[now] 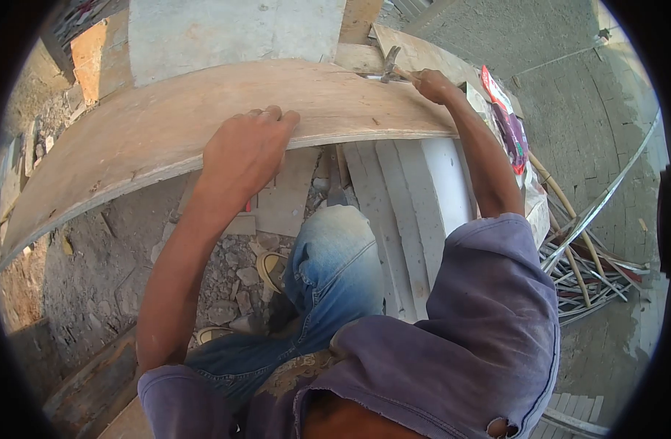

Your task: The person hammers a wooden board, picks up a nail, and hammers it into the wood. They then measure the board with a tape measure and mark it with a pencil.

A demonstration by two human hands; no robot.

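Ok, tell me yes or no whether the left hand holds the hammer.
No, the right hand grips the hammer, while the left hand is on the wooden board.

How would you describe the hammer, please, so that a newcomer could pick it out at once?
Find the large board across the upper middle, then the right hand by its far edge. That hand grips the hammer, whose metal head sets it apart from the flat wood panel beside it.
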